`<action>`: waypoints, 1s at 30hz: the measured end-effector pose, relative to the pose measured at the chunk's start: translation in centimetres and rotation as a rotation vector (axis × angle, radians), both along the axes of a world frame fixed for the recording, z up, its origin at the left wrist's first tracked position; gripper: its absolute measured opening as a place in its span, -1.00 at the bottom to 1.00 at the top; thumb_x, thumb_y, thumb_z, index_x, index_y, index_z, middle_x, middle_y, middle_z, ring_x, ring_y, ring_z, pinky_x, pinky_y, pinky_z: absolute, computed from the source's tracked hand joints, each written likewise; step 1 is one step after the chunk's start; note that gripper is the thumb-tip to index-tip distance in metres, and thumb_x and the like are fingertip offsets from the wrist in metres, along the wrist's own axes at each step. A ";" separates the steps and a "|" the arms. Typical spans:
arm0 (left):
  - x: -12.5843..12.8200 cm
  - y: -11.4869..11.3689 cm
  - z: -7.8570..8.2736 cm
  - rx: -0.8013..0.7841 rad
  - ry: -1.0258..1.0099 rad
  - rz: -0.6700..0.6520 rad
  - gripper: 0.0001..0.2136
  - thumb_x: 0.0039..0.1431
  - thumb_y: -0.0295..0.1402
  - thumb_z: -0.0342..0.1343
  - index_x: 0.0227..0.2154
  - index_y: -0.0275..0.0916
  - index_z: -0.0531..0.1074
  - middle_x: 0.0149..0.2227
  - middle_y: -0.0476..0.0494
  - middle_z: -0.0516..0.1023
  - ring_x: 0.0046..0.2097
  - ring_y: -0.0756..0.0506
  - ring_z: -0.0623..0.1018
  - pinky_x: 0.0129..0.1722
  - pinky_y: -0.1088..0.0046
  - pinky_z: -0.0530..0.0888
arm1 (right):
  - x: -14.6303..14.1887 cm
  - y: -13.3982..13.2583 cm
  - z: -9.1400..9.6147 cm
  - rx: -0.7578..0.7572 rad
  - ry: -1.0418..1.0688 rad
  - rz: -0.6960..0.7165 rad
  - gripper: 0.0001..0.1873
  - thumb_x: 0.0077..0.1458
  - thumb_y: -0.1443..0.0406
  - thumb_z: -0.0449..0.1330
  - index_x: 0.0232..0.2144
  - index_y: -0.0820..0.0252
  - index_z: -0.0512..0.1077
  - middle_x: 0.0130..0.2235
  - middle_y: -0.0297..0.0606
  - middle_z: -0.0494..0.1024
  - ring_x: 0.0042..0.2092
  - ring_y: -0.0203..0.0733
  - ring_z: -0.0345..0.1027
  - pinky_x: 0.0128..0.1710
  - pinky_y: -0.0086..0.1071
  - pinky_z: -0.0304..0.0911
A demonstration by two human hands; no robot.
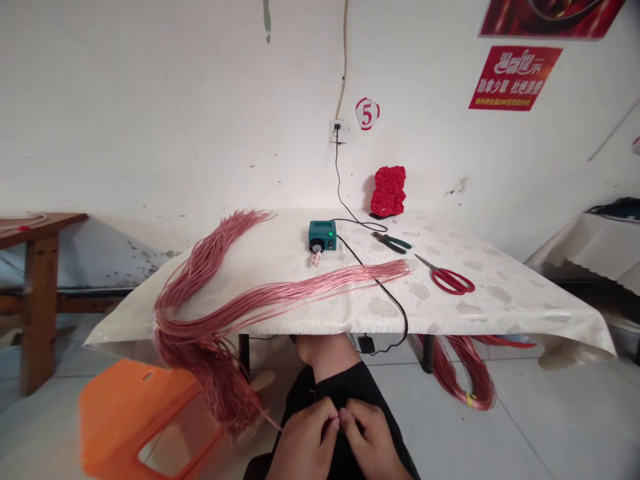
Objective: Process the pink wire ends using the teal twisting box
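Over my lap, my left hand (307,437) and my right hand (370,437) are closed, their thumbs and fingertips meeting. Whatever they pinch, if anything, is too small or hidden to make out. One pinkish strand runs from the hanging end of a wire bundle (200,320) to the outer edge of my left hand. That bundle of thin pink-copper wires lies bent across the table's left side and hangs over its front edge. On the table beyond my hands stands a small teal machine (323,235) with a black knob and a green button.
Green-handled pliers (393,243) and red-handled scissors (450,279) lie on the right of the covered table (480,313). A red textured block (389,191) stands by the wall. An orange stool (135,413) is at left. A coiled wire bundle (475,383) hangs below the table at right.
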State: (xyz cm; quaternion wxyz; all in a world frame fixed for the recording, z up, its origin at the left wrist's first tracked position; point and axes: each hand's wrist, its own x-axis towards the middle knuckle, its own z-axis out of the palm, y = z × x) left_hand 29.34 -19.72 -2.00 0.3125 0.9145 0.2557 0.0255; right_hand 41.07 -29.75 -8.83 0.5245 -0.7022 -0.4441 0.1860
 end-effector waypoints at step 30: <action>-0.8 0.3 0.5 -0.107 -0.069 -0.033 -0.81 0.34 -0.44 -0.04 -0.36 -0.17 0.44 -0.30 0.00 0.61 -0.23 -0.07 0.59 -0.21 0.46 0.36 | 1.4 -1.0 0.7 -0.087 0.286 0.111 -0.49 0.33 -0.02 0.02 -0.57 0.14 0.26 -0.70 -0.49 0.20 -0.63 -0.36 0.05 -0.53 -0.44 0.04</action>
